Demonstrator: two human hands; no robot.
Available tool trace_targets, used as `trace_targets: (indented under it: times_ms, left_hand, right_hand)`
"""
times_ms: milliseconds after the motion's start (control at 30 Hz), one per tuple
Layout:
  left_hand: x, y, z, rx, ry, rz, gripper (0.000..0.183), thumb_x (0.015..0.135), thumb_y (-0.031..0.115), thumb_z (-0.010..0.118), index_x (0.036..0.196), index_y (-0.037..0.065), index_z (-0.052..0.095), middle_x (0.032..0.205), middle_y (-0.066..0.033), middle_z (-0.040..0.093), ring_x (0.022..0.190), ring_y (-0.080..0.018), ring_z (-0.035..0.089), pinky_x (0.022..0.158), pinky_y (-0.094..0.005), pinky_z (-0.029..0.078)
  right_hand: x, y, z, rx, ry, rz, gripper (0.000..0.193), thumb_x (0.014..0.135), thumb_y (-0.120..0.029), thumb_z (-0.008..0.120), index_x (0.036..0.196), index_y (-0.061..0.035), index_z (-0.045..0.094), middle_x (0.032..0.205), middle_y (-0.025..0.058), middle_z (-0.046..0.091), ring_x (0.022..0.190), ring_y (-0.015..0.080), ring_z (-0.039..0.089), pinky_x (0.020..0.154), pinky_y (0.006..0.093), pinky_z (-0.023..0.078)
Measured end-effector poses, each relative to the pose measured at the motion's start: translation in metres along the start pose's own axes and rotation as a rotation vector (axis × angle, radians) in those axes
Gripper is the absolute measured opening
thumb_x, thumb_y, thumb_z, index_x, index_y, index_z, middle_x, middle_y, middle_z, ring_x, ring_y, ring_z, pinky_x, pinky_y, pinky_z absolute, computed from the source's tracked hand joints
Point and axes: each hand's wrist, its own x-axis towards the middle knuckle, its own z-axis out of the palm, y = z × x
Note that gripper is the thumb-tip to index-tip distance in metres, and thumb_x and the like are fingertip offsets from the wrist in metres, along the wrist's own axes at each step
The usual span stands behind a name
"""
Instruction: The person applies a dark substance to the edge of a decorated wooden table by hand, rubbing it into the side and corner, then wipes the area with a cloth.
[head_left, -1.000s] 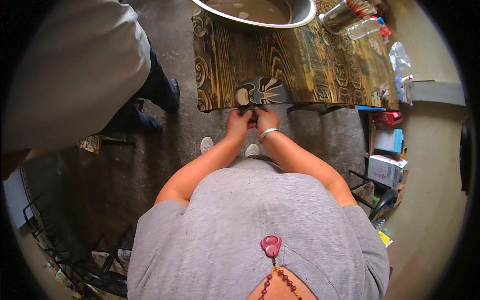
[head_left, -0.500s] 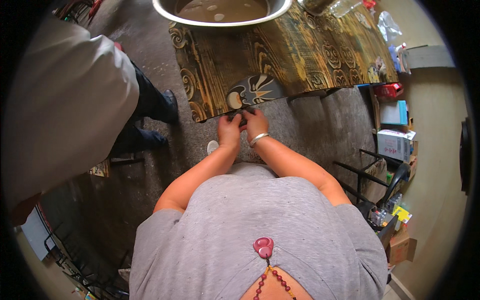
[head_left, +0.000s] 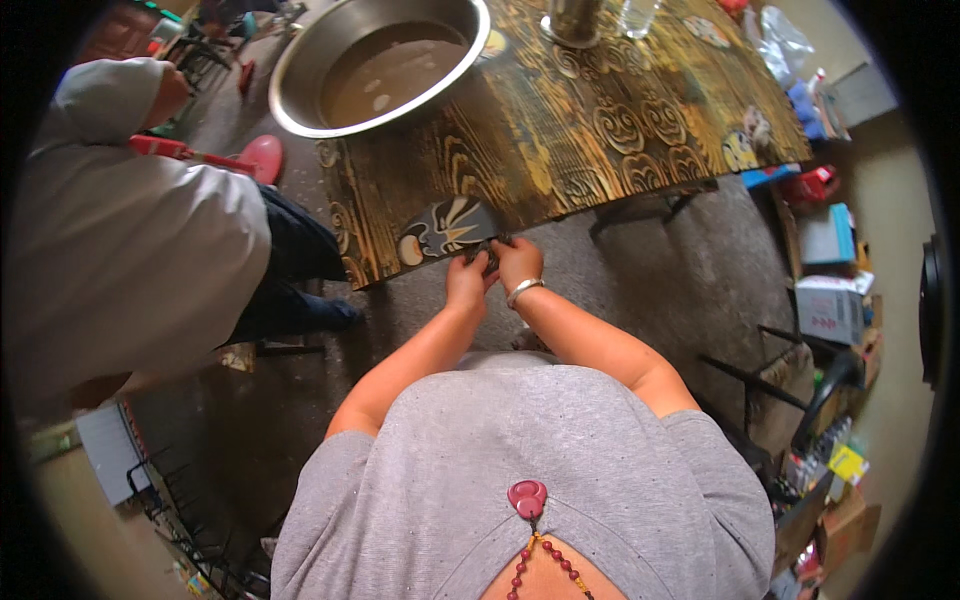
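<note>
Both my hands are together at the near edge of the dark wooden table point(head_left: 560, 130), beside a painted mask pattern point(head_left: 452, 228). My left hand point(head_left: 466, 284) is closed with bent fingers around a small dark thing point(head_left: 489, 258). Pressed against the same thing, my right hand point(head_left: 519, 265) is closed too; a silver bracelet circles that wrist. The thing is mostly covered by my fingers and its kind cannot be made out. Further off, a large metal basin point(head_left: 310, 80) holds murky brownish water with a few pale pieces in it.
A person in a pale garment point(head_left: 170, 250) stands close on my left. A metal container point(head_left: 572, 22) and a clear glass point(head_left: 638, 16) stand on the table's far side. Black-framed chairs point(head_left: 760, 380) and stacked boxes point(head_left: 830, 308) line the right. A red stool point(head_left: 262, 158) shows beyond the person.
The view has tilted up and shifted, so more of the basin and the far room shows. My hands stay together at the table edge, now just right of the mask pattern.
</note>
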Motion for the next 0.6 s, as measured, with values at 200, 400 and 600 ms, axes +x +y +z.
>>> trace_targets:
  times_ms: [200, 400, 600]
  left_hand:
    - [-0.028, 0.029, -0.010, 0.029, 0.287, 0.025, 0.017, 0.084, 0.010, 0.053, 0.097, 0.000, 0.046, 0.093, -0.0101, 0.056, 0.082, -0.0211, 0.057, 0.064, -0.0316, 0.052]
    - [-0.008, 0.016, 0.030, 0.258, 0.186, -0.011, 0.017, 0.083, 0.009, 0.054, 0.096, -0.001, 0.050, 0.095, -0.0100, 0.055, 0.081, -0.0187, 0.056, 0.061, -0.0292, 0.053]
    - [0.031, -0.037, 0.104, 0.235, 0.081, -0.181, 0.016, 0.083, 0.009, 0.055, 0.092, -0.004, 0.055, 0.092, -0.0104, 0.057, 0.079, -0.0186, 0.057, 0.058, -0.0270, 0.051]
  right_hand:
    - [-0.003, 0.020, 0.046, 0.054, -0.196, 0.014, 0.019, 0.072, -0.013, 0.063, 0.081, 0.0033, 0.062, 0.077, 0.0125, 0.064, 0.067, 0.0179, 0.059, 0.060, 0.0312, 0.045]
    - [0.026, 0.041, 0.015, 0.221, -0.084, 0.085, 0.017, 0.071, -0.007, 0.060, 0.083, 0.0041, 0.061, 0.078, 0.0117, 0.063, 0.066, 0.0183, 0.059, 0.058, 0.0311, 0.046]
    - [0.058, 0.027, -0.073, 0.368, 0.165, 0.158, 0.019, 0.069, -0.002, 0.057, 0.086, 0.0031, 0.062, 0.080, 0.0115, 0.063, 0.068, 0.0203, 0.058, 0.061, 0.0314, 0.046]
